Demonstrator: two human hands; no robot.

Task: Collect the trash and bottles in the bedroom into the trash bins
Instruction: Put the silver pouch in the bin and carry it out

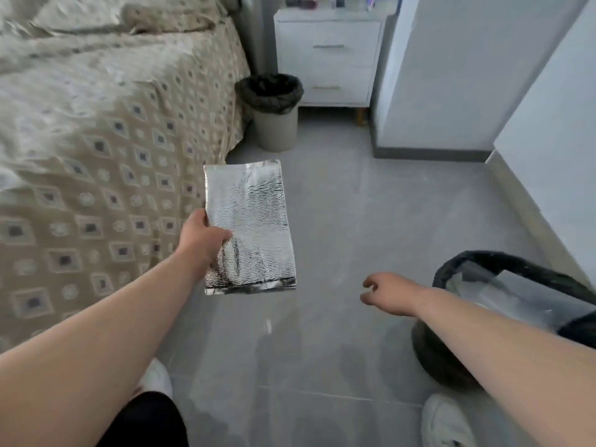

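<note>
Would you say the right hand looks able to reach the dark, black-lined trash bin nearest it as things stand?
Probably yes: the right hand hangs empty just beside the dark, black-lined trash bin, its forearm crossing the rim, and nothing lies between them.

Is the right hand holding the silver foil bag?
No, the left hand grips the silver foil bag; the right hand hangs empty, fingers loosely curled.

Grey tiled floor [371, 204], patterned beige bedspread [96, 140] at left, white two-drawer nightstand [329, 59] beside pale walls [451, 75].
</note>
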